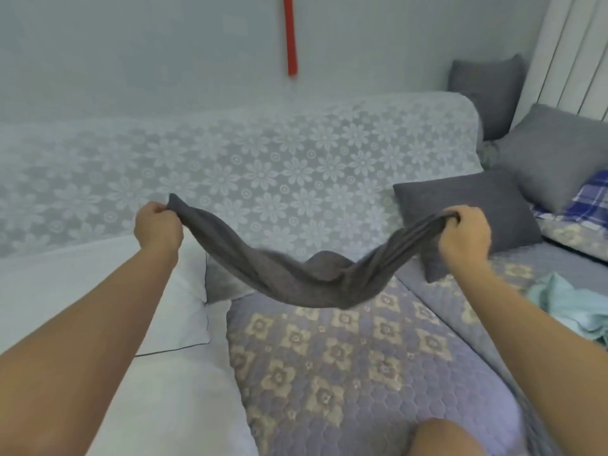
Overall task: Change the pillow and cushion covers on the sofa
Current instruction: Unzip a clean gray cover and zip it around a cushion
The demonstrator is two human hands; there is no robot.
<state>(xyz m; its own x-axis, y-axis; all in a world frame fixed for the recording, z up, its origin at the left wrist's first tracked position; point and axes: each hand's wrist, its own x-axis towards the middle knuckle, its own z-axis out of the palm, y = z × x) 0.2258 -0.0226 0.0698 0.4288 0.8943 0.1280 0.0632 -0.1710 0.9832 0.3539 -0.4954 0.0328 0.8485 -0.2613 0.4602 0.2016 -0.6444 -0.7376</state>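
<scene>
Both fists clamped on grey cushion cover point(296, 278): left hand point(158, 227), right hand point(465, 233), above white pillow insert point(177, 311). Find the opening edge before sliding it over the insert.

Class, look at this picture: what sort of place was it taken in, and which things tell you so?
Most likely a home living room: a sofa with a quilted cover, a lace throw over its back, and grey cushions at one end.
</scene>
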